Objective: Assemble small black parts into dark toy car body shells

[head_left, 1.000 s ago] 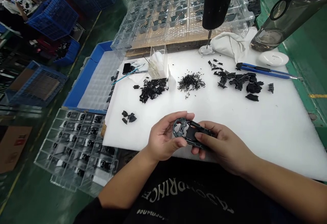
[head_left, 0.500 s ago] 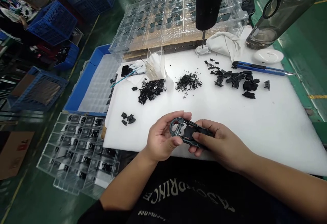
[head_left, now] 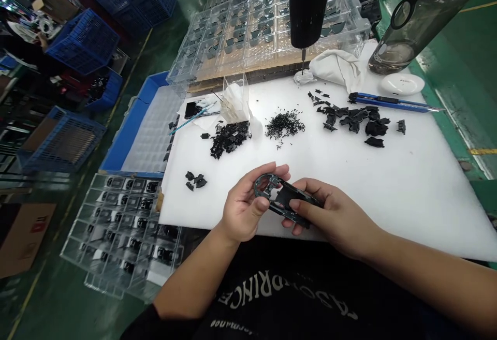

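Both my hands hold one black plastic frame part [head_left: 280,199] with a round ring at its left end, just above the near edge of the white foam mat [head_left: 388,185]. My left hand [head_left: 248,206] wraps the ring end, thumb pressed on its front. My right hand [head_left: 334,215] grips the other end, thumb on top. On the mat beyond lie a pile of small black clips [head_left: 229,136], a heap of tiny black screws [head_left: 284,124] and larger black pieces [head_left: 359,122].
A black electric screwdriver [head_left: 306,9] hangs over the mat's far side. Clear compartment trays [head_left: 252,24] with parts stand behind; another tray [head_left: 120,226] sits lower left beside a blue bin [head_left: 128,128]. A blue utility knife [head_left: 388,102], white cloth [head_left: 337,68] and bottle [head_left: 411,24] lie far right.
The held frame part and both hands have shifted slightly left and up in view. My left thumb has moved up onto the ring end. The grip is unchanged.
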The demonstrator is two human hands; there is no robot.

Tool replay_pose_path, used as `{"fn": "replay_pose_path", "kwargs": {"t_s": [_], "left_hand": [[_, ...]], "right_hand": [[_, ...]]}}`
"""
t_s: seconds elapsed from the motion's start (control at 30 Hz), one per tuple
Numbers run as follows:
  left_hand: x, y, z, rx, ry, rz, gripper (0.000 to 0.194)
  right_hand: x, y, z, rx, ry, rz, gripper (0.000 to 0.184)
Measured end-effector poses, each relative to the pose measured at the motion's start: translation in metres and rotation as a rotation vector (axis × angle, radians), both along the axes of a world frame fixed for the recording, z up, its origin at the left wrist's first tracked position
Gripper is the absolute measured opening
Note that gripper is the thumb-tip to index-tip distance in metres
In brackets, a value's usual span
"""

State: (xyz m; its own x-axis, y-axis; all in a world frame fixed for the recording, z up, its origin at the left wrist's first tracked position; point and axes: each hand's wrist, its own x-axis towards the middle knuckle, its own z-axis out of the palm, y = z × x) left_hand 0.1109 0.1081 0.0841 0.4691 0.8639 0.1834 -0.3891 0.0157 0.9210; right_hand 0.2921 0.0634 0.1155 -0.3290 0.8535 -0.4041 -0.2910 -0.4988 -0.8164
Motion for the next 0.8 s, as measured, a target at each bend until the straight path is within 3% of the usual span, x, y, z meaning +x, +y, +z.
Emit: {"fn": "replay_pose_path", "kwargs": {"t_s": [0.33, 0.5, 0.8], "left_hand": [[-0.002, 0.001, 0.002, -0.03, -0.02, -0.068, 0.047], [-0.001, 0.003, -0.002, -0.032, -0.011, -0.088, 0.058], [0.012, 0.011, -0.001, -0.037, 0.107, 0.075, 0.037]], "right_hand": [[-0.003, -0.002, 0.0, 0.046, -0.099, -0.023, 0.02], [-0.002, -0.003, -0.006, -0.164, 0.206, 0.008, 0.016], [-0.005, -0.009, -0.009, -0.364, 0.587, 0.156, 0.02]]}}
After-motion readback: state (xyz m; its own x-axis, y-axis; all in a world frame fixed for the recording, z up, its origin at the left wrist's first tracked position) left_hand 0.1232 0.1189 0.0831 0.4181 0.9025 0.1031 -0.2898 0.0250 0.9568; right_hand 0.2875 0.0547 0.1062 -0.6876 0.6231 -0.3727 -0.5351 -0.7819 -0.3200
